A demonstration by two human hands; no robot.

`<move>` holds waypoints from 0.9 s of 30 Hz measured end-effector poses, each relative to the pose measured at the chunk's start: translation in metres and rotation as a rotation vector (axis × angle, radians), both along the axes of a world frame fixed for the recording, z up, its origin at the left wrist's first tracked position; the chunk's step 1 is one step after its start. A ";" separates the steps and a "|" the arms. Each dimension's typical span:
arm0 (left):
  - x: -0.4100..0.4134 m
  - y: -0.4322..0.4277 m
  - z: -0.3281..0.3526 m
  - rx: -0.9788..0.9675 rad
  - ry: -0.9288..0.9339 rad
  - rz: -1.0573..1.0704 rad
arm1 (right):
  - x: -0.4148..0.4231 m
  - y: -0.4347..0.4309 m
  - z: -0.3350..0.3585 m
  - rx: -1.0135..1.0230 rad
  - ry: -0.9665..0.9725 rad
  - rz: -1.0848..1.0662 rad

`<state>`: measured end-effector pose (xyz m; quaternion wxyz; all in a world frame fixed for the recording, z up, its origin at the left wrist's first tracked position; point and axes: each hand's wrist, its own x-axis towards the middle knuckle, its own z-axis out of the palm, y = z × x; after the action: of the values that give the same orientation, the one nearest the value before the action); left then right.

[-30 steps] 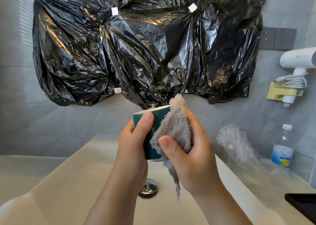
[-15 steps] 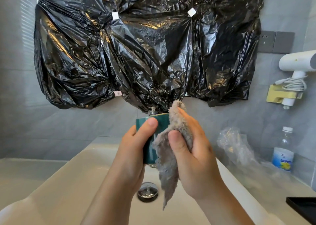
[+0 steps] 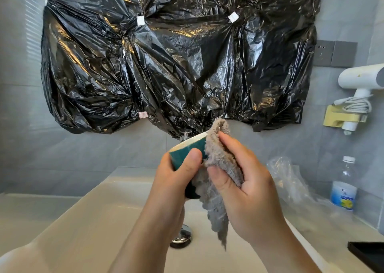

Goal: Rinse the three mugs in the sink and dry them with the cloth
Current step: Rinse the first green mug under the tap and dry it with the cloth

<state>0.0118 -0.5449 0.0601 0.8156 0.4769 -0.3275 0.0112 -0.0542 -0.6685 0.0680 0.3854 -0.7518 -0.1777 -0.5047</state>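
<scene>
A teal mug [image 3: 182, 152] with a white rim is held over the white sink [image 3: 104, 220]. My left hand [image 3: 172, 181] grips it, thumb across its near side. A grey fluffy cloth [image 3: 220, 160] is wrapped over the mug's right side and rim, its tail hanging down toward the drain. My right hand [image 3: 247, 189] pinches the cloth against the mug, thumb in front and fingers behind. The mug tilts with its rim toward the wall. The other two mugs are out of sight.
A chrome drain plug [image 3: 181, 236] sits in the basin below the hands. Black plastic sheeting [image 3: 176, 54] covers the wall. On the right counter stand a water bottle [image 3: 344, 187] and crumpled clear plastic [image 3: 291, 175]; a white hair dryer [image 3: 361, 79] hangs above. A black tray corner [image 3: 367, 256] is at right.
The mug has turned in my left hand and its white rim shows again. My right hand has shifted the cloth round the mug's right side, and both hands sit slightly lower.
</scene>
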 end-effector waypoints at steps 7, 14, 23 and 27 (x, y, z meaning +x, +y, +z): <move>0.000 0.001 0.002 -0.190 0.005 0.053 | -0.001 0.012 -0.001 -0.038 -0.009 -0.056; 0.002 0.009 0.001 -0.075 -0.220 0.175 | -0.002 0.003 0.005 0.069 0.165 0.022; -0.007 0.006 0.001 0.067 -0.366 0.234 | -0.005 -0.020 0.010 0.376 0.454 0.368; -0.005 0.002 0.001 -0.010 -0.292 0.226 | -0.005 -0.018 0.009 0.306 0.412 0.405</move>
<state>0.0069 -0.5424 0.0611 0.7554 0.4997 -0.3866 0.1735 -0.0593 -0.6868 0.0769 0.6143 -0.7208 -0.1641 -0.2759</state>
